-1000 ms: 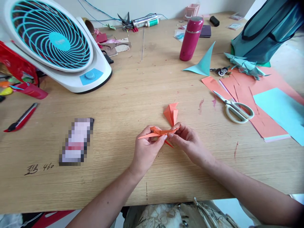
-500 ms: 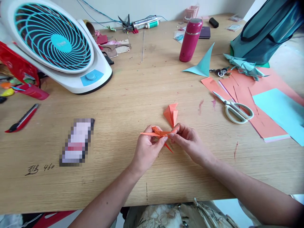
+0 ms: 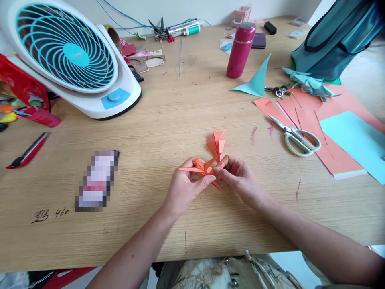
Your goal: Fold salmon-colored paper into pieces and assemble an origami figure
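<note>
Both hands pinch a small orange folded paper figure [image 3: 202,166] just above the wooden table [image 3: 180,120], near its middle front. My left hand [image 3: 185,188] grips its left part, thumb and fingers closed on the paper; a thin point sticks out to the left. My right hand [image 3: 240,180] pinches the right side, where a flap stands up at a slant. A second orange folded piece [image 3: 216,143] lies on the table just behind the hands.
A white and teal fan [image 3: 69,56] stands back left, a red utility knife [image 3: 25,150] left, a magenta bottle [image 3: 240,50] at the back. Scissors [image 3: 296,136] lie on orange and teal paper sheets [image 3: 337,132] at right, by a teal folded cone [image 3: 255,82] and bag [image 3: 337,36].
The hands stayed in place; a narrow flap of the orange figure has been lifted up between them and now points up to the right.
</note>
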`<state>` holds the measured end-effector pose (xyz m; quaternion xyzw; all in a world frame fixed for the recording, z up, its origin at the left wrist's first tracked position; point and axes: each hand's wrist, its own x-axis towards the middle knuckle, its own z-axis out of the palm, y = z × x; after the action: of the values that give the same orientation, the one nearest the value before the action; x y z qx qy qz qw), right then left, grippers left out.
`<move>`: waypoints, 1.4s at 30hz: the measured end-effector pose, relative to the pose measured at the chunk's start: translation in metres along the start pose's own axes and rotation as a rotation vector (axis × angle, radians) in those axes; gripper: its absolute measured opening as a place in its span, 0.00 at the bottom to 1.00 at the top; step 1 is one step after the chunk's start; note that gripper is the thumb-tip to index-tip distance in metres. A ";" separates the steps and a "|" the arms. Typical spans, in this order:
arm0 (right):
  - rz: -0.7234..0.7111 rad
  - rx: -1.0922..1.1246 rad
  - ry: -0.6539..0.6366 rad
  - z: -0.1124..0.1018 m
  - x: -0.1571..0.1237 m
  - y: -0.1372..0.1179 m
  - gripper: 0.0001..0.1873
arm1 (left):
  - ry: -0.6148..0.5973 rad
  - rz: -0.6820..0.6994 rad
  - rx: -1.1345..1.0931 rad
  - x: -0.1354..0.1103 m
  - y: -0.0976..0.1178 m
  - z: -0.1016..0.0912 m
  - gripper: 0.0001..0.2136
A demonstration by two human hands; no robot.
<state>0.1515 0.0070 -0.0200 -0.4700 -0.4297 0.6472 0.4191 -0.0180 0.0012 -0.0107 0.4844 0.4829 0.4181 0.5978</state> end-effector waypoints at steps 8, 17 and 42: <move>0.017 0.024 0.002 -0.004 0.002 0.003 0.23 | 0.013 -0.055 -0.044 0.000 0.001 -0.004 0.10; -0.044 0.078 -0.096 -0.004 0.004 0.002 0.18 | 0.057 -0.094 -0.083 0.001 0.002 -0.001 0.08; -0.395 -0.234 0.195 -0.044 -0.003 -0.032 0.14 | -0.287 -0.280 -0.837 0.006 0.002 -0.017 0.30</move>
<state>0.1994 0.0202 0.0033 -0.4825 -0.5427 0.4500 0.5198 -0.0339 0.0109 -0.0106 0.1845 0.2461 0.4209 0.8534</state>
